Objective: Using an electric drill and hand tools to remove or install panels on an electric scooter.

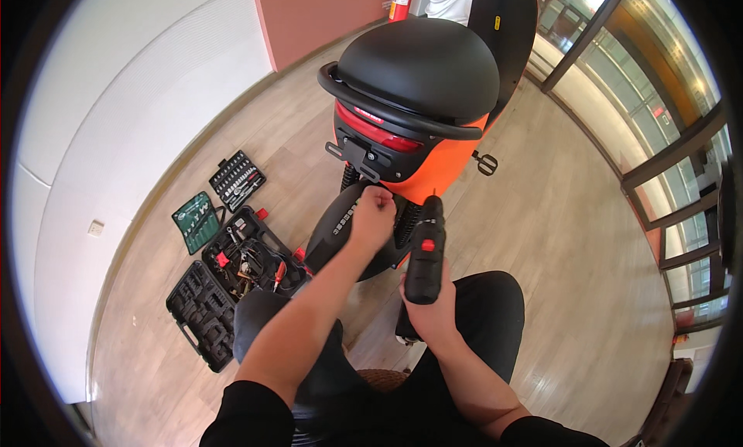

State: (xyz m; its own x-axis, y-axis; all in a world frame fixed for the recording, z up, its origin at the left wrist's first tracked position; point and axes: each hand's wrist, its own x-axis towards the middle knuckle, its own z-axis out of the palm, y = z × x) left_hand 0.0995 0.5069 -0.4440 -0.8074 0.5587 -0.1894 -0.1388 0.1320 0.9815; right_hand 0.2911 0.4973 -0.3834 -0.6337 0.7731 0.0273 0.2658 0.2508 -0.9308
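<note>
My right hand [435, 311] is wrapped round the grip of a black cordless drill [424, 270] with a red switch on top. Its slim bit points away from me, toward the orange side of an electric scooter [441, 168]. Over the scooter's black rear mudguard [329, 234], my left hand [373, 219] is closed with its fingertips together; a small dark spot shows between them, too small to name. Just beyond that hand, below the red tail light [379, 130], sits a black plate bracket [360, 154] with slotted ends.
On the wooden floor to my left lie an opened black tool case [203, 311] with assorted tools, a green wrench pouch [197, 221] and a socket set [237, 181]. A fire extinguisher [400, 2] stands by the far wall. Glass panes [658, 68] line the right side.
</note>
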